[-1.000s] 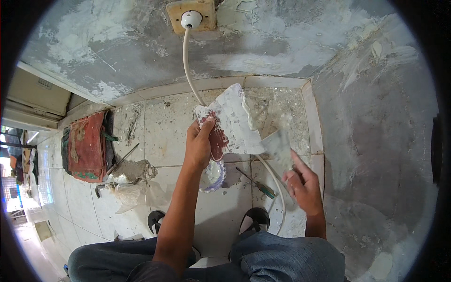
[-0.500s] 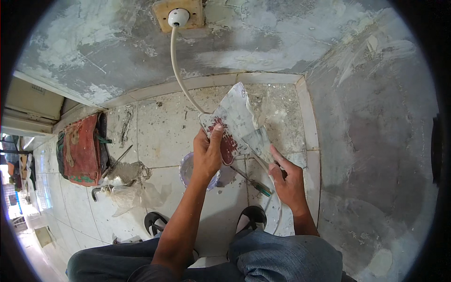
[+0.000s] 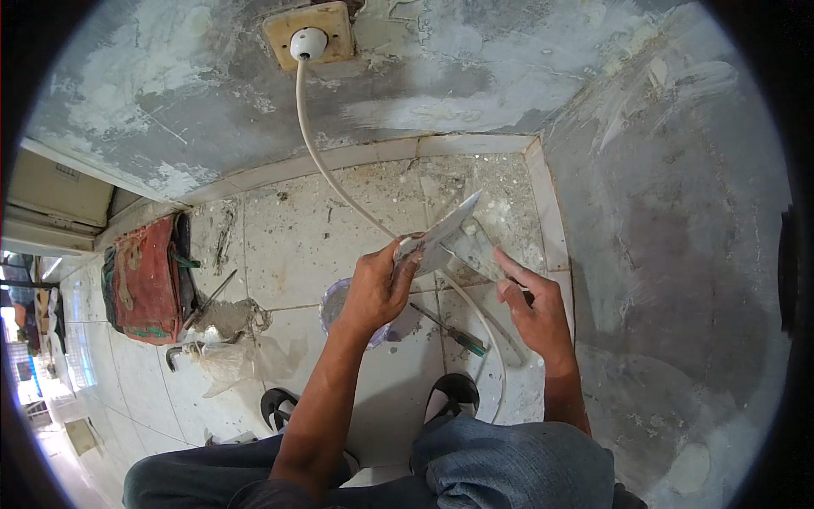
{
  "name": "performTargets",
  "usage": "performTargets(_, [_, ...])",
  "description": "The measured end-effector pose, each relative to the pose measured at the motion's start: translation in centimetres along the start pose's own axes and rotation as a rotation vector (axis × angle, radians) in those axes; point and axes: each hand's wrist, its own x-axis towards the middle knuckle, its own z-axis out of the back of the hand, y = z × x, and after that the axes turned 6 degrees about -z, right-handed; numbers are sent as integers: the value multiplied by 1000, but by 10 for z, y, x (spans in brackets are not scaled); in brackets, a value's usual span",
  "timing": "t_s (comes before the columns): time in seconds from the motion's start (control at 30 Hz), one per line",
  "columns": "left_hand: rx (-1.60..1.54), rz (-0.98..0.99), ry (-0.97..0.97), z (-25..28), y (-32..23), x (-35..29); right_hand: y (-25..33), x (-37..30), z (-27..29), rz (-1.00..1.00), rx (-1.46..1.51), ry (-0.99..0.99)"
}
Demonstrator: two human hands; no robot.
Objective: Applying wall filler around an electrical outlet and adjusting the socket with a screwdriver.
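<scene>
My left hand point(image 3: 380, 287) is closed around the near end of a flat, putty-smeared plate point(image 3: 454, 219), now tilted nearly edge-on. In my right hand point(image 3: 540, 312) is a putty knife, its forefinger stretched along the tool. The wide blade point(image 3: 483, 254) lies close to the plate's right side; whether they touch I cannot tell. Below my left hand stands a small round tub point(image 3: 332, 307) with a purplish rim, partly covered by my forearm. A screwdriver point(image 3: 466, 341) with a green handle rests on the tiles between my arms.
A white cable point(image 3: 318, 161) runs from a wall outlet point(image 3: 308, 44) down across the floor behind my hands. To the left lie a red bag point(image 3: 146, 276) and a clear plastic bag point(image 3: 227, 360). A grey plastered wall point(image 3: 670, 254) rises close on the right.
The plate has turned from showing its broad face to nearly edge-on. My right hand has shifted slightly right and down with the putty knife.
</scene>
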Motion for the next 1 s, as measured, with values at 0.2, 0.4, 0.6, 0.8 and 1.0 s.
performTargets(0.2, [208,-179,84,3,-2,8,1,1,16,115,-61,-43])
performTargets(0.4, [299,-238,134,8,5,9,15,5,32,143,-37,-94])
performTargets(0.6, [293,126,-76,11,-3,10,24,11,26,104,268,-59])
performTargets(0.8, [365,-205,-482,20,-49,50,0,15,23,80,484,-86])
performTargets(1.0, [537,-368,-669,32,-54,94,-2,18,13,56,509,-65])
